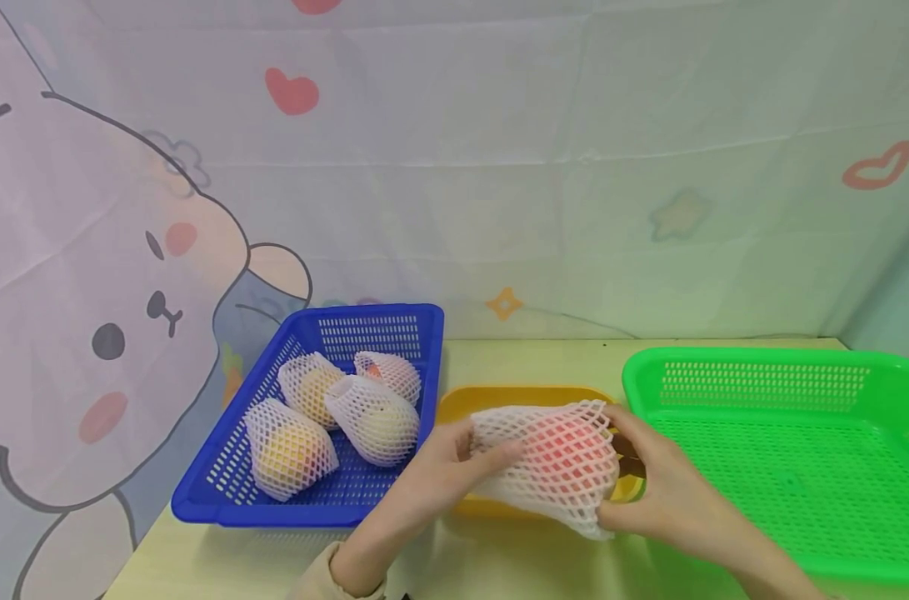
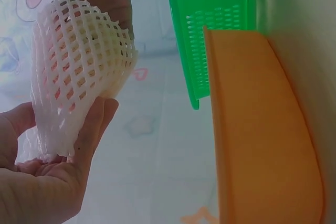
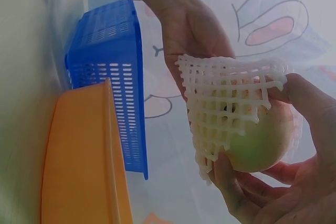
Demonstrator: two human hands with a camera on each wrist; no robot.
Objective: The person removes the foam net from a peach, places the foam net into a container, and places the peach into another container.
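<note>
A round fruit (image 3: 262, 142), pinkish on one side and pale green on another, sits inside a white foam net sleeve (image 1: 495, 429) above the orange-yellow basin (image 1: 529, 393). It looks like an apple. My left hand (image 1: 447, 467) grips the sleeve's narrower end, thumb on top, in the head view. At the other end, my right hand (image 1: 667, 492) holds the sleeve's rim and the fruit between thumb and fingers. Part of the fruit's bare skin shows past the net edge in the right wrist view. Dark brown items show behind my right fingers, mostly hidden.
On the left stands a blue basket (image 1: 199, 492) with several net-wrapped fruits (image 1: 292, 454). A green basket (image 1: 784, 475) stands on the right. All rest on a pale wooden table (image 1: 529, 575) before a printed cloth (image 1: 454, 208).
</note>
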